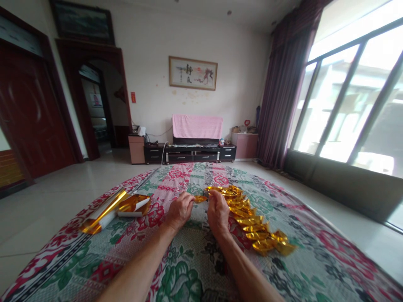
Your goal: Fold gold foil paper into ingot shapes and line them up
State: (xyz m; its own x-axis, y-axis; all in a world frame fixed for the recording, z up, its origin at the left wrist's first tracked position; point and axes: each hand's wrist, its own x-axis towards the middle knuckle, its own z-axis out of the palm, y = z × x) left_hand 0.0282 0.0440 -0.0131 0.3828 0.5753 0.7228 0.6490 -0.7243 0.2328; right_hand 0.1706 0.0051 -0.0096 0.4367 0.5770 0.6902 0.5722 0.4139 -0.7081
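Note:
A small gold foil paper ingot [200, 199], pointed at both ends, is held level between my two hands above the floral cloth [179, 268]. My left hand [181, 210] pinches its left tip with thumb and fingers. At the other tip my right hand [218, 212] is closed, its fingertips against the foil. Just right of that hand, a long row of folded gold paper ingots [252, 221] overlaps toward me. To the left lie a partly rolled gold foil sheet [105, 214] and a stack of gold foil paper [135, 204] with white backs curling up.
Beyond the cloth's far edge, a low black cabinet [179, 157] stands by the wall, with a pink cloth [197, 126] draped over something on it. A dark curtain [280, 92] and large windows [349, 105] are on the right; a brown door [31, 100] is at left.

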